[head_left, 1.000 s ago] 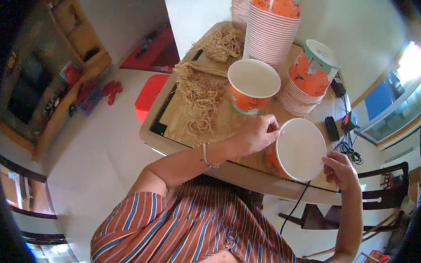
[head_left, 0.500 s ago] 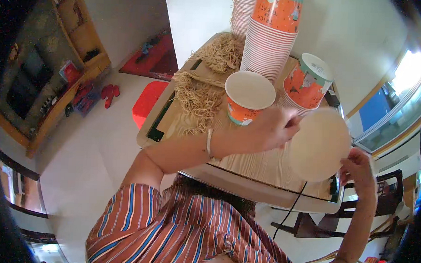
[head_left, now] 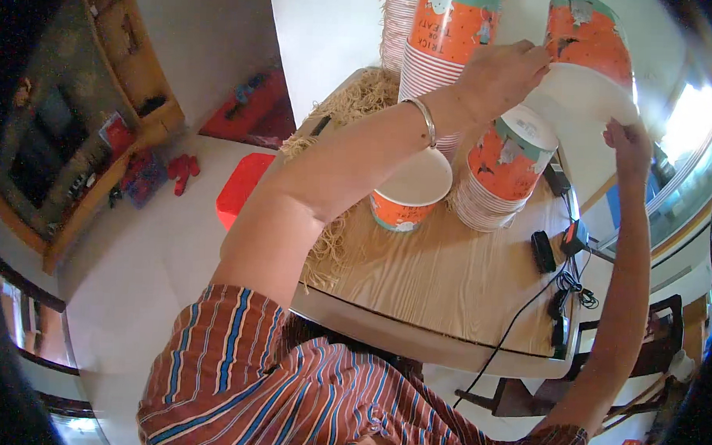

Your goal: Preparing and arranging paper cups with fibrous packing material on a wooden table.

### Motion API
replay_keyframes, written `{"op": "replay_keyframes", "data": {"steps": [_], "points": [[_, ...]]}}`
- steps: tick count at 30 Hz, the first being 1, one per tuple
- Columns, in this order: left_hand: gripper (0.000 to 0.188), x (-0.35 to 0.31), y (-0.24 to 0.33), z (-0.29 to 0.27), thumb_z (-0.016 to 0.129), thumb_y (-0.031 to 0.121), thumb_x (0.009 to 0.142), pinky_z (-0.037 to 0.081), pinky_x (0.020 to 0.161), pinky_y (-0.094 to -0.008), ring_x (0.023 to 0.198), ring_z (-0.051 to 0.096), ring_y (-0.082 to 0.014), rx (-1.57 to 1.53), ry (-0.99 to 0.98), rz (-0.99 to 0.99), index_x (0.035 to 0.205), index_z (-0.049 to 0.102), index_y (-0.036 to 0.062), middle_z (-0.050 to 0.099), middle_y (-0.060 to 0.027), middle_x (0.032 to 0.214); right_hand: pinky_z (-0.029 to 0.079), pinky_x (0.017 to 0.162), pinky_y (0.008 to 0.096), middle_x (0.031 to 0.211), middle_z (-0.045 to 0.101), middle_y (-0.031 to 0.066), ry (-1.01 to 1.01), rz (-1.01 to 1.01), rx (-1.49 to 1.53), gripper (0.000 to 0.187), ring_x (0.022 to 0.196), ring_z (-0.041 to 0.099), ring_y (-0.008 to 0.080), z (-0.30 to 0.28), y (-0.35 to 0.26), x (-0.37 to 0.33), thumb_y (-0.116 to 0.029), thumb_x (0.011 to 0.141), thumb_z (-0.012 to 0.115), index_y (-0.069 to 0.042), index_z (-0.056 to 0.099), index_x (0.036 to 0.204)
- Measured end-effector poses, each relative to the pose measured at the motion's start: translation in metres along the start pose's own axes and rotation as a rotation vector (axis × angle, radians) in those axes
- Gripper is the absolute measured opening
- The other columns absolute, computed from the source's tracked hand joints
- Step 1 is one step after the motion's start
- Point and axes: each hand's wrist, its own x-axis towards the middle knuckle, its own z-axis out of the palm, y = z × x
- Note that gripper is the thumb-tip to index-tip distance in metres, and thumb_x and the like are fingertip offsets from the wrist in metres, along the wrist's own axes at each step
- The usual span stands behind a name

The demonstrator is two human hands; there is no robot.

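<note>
An orange paper bucket (head_left: 590, 31) with a green band hangs in the air at the upper right, bottom up, its pale mouth tilted toward me. My left hand (head_left: 506, 75) is closed at the left side of its rim. On the right, my right hand (head_left: 630, 144) pinches the rim between thumb and fingers. Just below the bucket stands a short stack of upside-down paper buckets (head_left: 505, 165) with a torn green-and-orange print. A single upright bucket (head_left: 412, 177), partly behind my left forearm, stands left of that stack.
A tall stack of buckets (head_left: 440, 61) rises at the back, beside another. Shredded tan filler (head_left: 352, 97) lies along the table's left side. Black adapters (head_left: 543, 251) and a cable (head_left: 517, 318) lie on the right. A red stool (head_left: 243, 189) stands left of the wooden table (head_left: 409, 279).
Both hands have lifted the bucket up and away from me, from the front right of the table to above the short stack. Its mouth has tipped downward.
</note>
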Motion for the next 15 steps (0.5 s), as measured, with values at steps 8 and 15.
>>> {"op": "replay_keyframes", "data": {"steps": [8,15], "points": [[0.019,-0.046,-0.048,0.014,0.059,0.011,0.080,0.055,0.065,-0.0405,0.082,0.064,-0.0314,0.168,-0.370,0.268,0.099,0.056,0.0083,0.063,-0.0119,0.089,0.048,0.069,0.0278,0.083,0.066,0.0059,-0.012,0.063,-0.064,0.016,0.076,0.061,0.0121,0.055,0.085,0.006,-0.014,0.086,0.062,-0.004,0.057,0.095],[0.018,-0.074,-0.065,0.012,0.059,0.012,0.075,0.054,0.065,-0.0338,0.076,0.064,-0.0230,0.142,-0.330,0.375,0.093,0.056,0.0089,0.060,-0.0057,0.085,0.047,0.068,0.0297,0.082,0.065,0.0073,0.019,-0.051,-0.004,0.018,0.078,0.057,0.0115,0.088,0.113,-0.031,-0.019,0.088,0.061,-0.005,0.059,0.100]]}}
